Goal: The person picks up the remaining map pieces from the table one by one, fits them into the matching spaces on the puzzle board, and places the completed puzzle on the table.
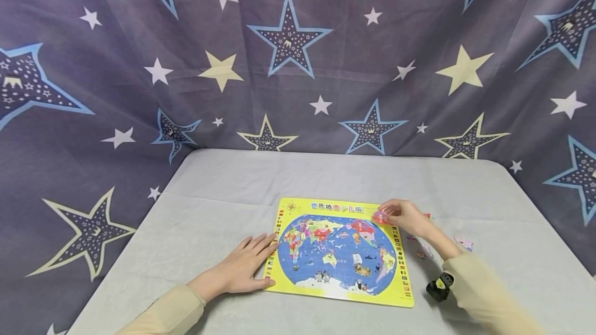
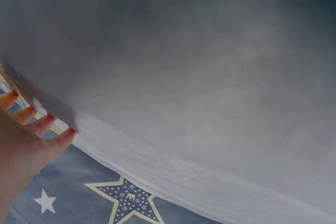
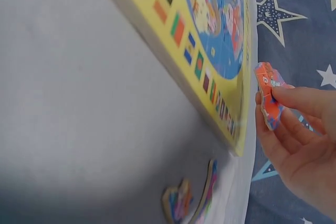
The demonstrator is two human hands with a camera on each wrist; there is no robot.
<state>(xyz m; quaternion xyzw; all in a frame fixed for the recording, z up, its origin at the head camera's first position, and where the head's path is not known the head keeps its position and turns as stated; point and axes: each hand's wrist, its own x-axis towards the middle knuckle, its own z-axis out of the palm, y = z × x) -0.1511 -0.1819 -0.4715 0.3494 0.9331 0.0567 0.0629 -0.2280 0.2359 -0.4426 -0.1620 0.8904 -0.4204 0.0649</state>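
Observation:
A yellow-bordered world map puzzle board [image 1: 344, 298] lies flat on the table. My left hand [image 1: 247, 265] rests at its left edge with the fingers spread, fingertips and thumb touching the border. Over the board's upper right corner, my right hand [image 1: 410, 217] pinches a red-orange puzzle piece [image 3: 269, 95] between thumb and fingers. In the right wrist view that piece is held apart from the board, its thin edge showing. The hand partly covers it in the head view. My left hand [image 2: 26, 140] shows only at the edge of the left wrist view.
Several loose puzzle pieces lie right of the board, among them a pinkish piece [image 1: 464, 242] and a small brown one [image 1: 421, 255]. A dark wrist device [image 1: 440, 287] sits at my right sleeve. Behind the grey-covered table [image 1: 223, 185] hangs a star-patterned curtain [image 1: 335, 87].

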